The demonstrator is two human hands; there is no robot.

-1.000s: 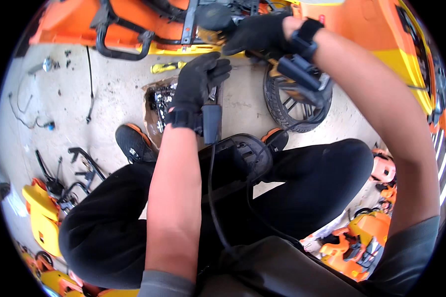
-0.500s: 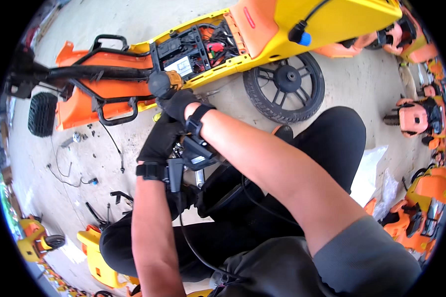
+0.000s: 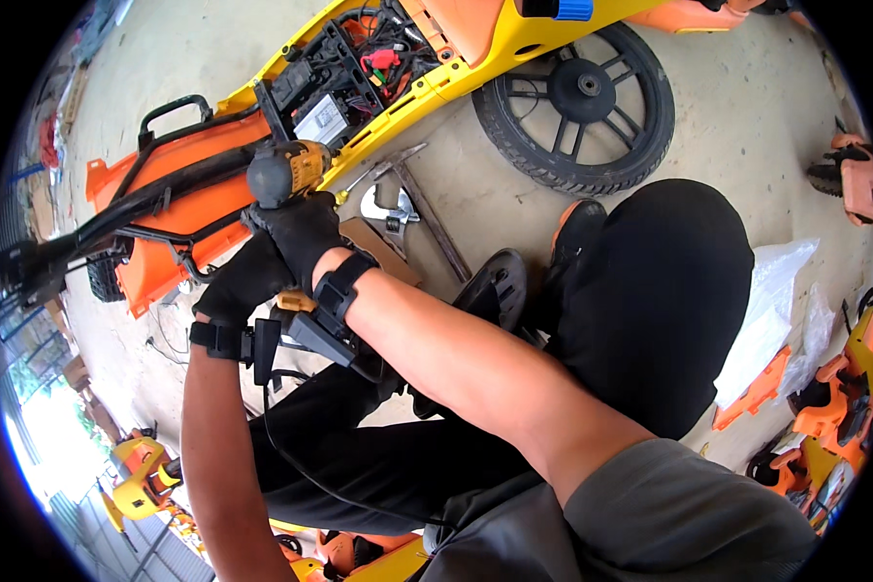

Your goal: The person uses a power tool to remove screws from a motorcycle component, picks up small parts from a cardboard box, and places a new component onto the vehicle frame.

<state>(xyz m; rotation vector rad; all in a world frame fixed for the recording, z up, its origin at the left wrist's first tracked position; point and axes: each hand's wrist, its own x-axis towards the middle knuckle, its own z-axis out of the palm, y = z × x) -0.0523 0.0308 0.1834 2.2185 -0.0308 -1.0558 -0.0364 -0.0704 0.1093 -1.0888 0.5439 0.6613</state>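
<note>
My right hand (image 3: 299, 233), in a black glove, is closed round a yellow power driver (image 3: 307, 167) with a grey housing; its handle is mostly hidden by that hand. My left hand (image 3: 242, 279), also gloved, has curled fingers just below and beside the right one; what they grip is hidden. The tool sits against the near side of an orange-and-yellow vehicle body (image 3: 179, 160), by a black tube frame (image 3: 97, 218). A steel hammer (image 3: 427, 218), an adjustable wrench (image 3: 388, 209) and a cardboard box (image 3: 378, 247) lie on the floor beside my hands.
A spoked black wheel (image 3: 587, 126) lies at upper right, past my shoe (image 3: 577, 233) and bent knee. Exposed wiring (image 3: 388, 58) fills the vehicle's middle bay. Plastic film (image 3: 766, 291) and several orange body parts (image 3: 824, 407) lie at right. More yellow parts (image 3: 141, 485) lie at lower left.
My left hand, apart from the right and over the box a second ago, has moved up beside it at the driver. The view has swung, showing more of the vehicle and wheel.
</note>
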